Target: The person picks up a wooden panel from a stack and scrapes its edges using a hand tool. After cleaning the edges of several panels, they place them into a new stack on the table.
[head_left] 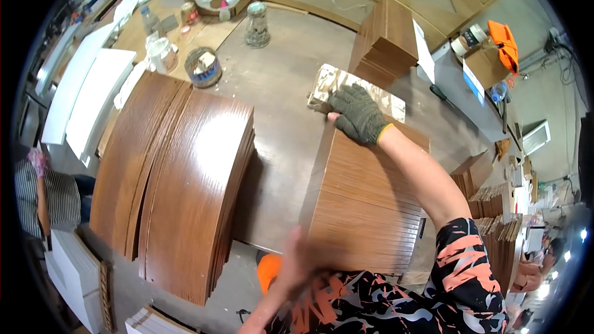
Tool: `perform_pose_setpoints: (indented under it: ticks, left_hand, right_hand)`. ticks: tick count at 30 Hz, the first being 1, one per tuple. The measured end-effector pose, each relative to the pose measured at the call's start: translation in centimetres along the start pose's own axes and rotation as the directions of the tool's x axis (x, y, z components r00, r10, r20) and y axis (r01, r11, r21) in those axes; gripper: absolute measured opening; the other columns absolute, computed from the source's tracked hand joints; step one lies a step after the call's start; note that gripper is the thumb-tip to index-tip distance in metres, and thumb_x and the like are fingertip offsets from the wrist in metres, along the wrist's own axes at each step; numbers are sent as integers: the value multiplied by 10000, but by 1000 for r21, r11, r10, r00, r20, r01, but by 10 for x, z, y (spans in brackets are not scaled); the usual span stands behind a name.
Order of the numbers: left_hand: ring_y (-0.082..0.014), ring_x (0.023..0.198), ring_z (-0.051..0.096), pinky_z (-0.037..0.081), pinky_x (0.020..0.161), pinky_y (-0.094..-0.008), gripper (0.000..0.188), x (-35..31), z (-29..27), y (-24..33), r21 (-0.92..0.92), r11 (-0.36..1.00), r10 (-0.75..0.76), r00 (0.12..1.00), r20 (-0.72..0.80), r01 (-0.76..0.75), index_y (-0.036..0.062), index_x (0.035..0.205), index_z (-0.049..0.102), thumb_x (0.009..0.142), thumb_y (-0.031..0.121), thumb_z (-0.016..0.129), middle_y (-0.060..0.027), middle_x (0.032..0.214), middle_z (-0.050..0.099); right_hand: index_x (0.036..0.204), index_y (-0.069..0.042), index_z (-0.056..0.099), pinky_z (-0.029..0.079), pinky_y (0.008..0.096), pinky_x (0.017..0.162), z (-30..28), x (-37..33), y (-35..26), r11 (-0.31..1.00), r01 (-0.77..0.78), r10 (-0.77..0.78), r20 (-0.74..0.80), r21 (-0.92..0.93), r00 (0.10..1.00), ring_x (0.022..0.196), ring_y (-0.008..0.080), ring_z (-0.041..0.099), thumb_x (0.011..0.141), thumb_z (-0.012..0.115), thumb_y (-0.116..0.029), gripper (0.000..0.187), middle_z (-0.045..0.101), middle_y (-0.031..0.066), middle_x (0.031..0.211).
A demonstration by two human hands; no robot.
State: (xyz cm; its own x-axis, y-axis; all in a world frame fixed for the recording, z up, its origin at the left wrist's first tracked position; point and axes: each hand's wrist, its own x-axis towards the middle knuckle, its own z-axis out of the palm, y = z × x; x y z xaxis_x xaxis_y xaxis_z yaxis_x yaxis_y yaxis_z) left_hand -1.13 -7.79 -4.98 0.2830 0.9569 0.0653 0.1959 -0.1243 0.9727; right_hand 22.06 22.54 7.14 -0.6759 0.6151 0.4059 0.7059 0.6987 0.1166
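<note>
My right hand (359, 114), in a dark green knit glove with the thumb tip bare, grips a long block (328, 80) mottled white and brown. The block lies along the far edge of a stack of brown wood-grain boards (365, 192), right of the middle. My left hand (297, 260), bare and smeared by motion, is at the near left corner of that stack. Its fingers are too blurred to read. Left of it stand two stacks of glossy brown panels, the nearer one (198, 179) beside the farther one (139, 154).
Behind the panels are a tin of scraps (203, 67), a glass jar (257, 25) and a white cup (162, 55). Another brown stack (387, 43) rises at the back right. White boards (96, 99) lean at the left, where another person (52, 192) stands.
</note>
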Motion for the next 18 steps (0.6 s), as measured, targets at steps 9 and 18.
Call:
perform_pose_setpoints:
  ticks: [9,18]
  left_hand:
    - [-409,1359,407,365,1115,-450,891,-11,-9,-23,213,939,235,956,176,-270,3,1461,312,712,64,792,-233,1499,368]
    - [-388,1374,404,348,1128,-445,913,-3,6,-8,-11,1000,-19,1000,-12,19,7,1467,300,740,175,825,-229,1498,370]
  right_hand:
    - [855,-47,682,515,456,813,-59,-23,-191,779,-43,-538,702,625,466,870,317,645,806,631,-292,254,664,160,865]
    - [994,-22,657,484,455,846,-7,-3,26,847,-483,526,230,-222,819,882,367,663,886,580,-322,327,676,223,926]
